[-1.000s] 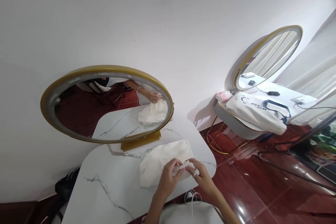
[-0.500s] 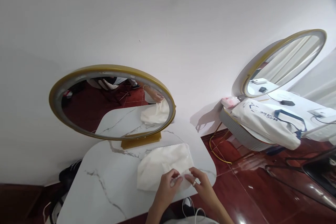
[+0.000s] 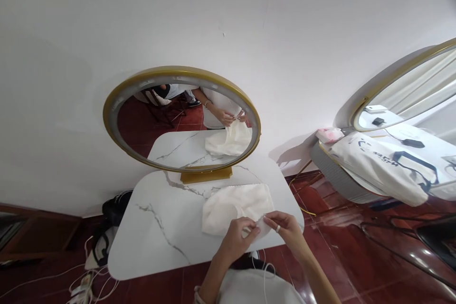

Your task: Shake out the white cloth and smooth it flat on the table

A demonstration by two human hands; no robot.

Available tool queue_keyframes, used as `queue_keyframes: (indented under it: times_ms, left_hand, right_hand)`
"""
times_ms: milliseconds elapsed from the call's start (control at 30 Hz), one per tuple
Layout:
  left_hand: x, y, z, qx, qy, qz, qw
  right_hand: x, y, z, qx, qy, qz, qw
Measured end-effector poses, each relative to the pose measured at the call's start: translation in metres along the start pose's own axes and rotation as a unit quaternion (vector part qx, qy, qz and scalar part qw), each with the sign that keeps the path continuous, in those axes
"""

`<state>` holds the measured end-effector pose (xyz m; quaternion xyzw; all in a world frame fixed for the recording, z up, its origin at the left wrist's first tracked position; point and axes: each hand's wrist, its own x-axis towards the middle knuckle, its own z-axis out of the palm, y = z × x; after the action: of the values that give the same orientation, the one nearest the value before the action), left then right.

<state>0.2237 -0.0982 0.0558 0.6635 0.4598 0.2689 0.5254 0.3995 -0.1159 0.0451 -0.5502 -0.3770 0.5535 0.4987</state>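
Observation:
A piece of white cloth (image 3: 223, 209) lies rumpled on the marble-patterned table (image 3: 160, 228), its near right edge lifted. My left hand (image 3: 239, 237) pinches that edge between thumb and fingers. Close beside it, my right hand (image 3: 285, 228), with a ring on one finger, pinches the same edge. Only a short span of cloth lies between the two sets of fingertips. Whether anything small is also held there I cannot make out. The round mirror (image 3: 181, 167) behind the cloth reflects both hands and the raised fabric.
At right, a second table (image 3: 342, 180) bears a white printed cloth bag (image 3: 377, 156), a tissue pack (image 3: 329, 135) and a black adapter (image 3: 413, 143). Cables and a power strip (image 3: 84, 289) lie on the red floor at lower left. A dark chair (image 3: 434, 237) stands at lower right.
The view has shifted, so table and mirrors sit differently in the picture. Both hands still pinch the cloth's edge, now lifted a little higher near the table's front right corner.

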Motion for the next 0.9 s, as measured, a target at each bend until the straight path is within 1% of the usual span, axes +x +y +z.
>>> queue_keyframes:
  times_ms: [67,200,300,433,533,633,733,800,867,900]
  left_hand:
    - [0.0,0.003,-0.004,0.011,0.004,0.005,1.0]
    - [0.001,0.008,-0.011,0.036,0.023,0.049,0.998]
    - [0.001,0.008,-0.015,0.034,0.018,0.065,0.997]
    - [0.0,0.004,-0.021,0.049,-0.018,0.062,0.997]
    - [-0.002,-0.006,-0.03,0.117,-0.061,0.079,0.988]
    - [-0.007,-0.022,-0.048,0.162,-0.079,0.105,0.978]
    - [-0.012,-0.035,-0.073,0.162,-0.068,0.084,0.981]
    - [-0.013,-0.038,-0.092,0.156,-0.067,0.055,0.984]
    - [-0.011,-0.034,-0.111,0.152,-0.057,0.043,0.986]
    - [-0.008,-0.03,-0.12,0.15,-0.042,0.045,0.987]
  right_hand:
    - [-0.003,-0.003,0.004,-0.002,0.005,-0.007,1.0]
    - [-0.006,-0.007,0.01,-0.021,0.013,-0.021,0.999]
    - [-0.008,-0.007,0.015,-0.022,0.026,-0.021,0.999]
    - [-0.013,-0.009,0.023,0.004,0.065,-0.03,0.997]
    - [-0.016,-0.015,0.024,0.023,0.103,-0.048,0.993]
    - [-0.016,-0.023,0.012,0.028,0.153,-0.076,0.985]
    - [-0.011,-0.033,-0.011,0.035,0.198,-0.107,0.974]
    - [-0.004,-0.041,-0.028,0.05,0.231,-0.136,0.962]
    - [0.008,-0.051,-0.042,0.059,0.252,-0.164,0.952]
    - [0.015,-0.056,-0.047,0.06,0.257,-0.176,0.949]
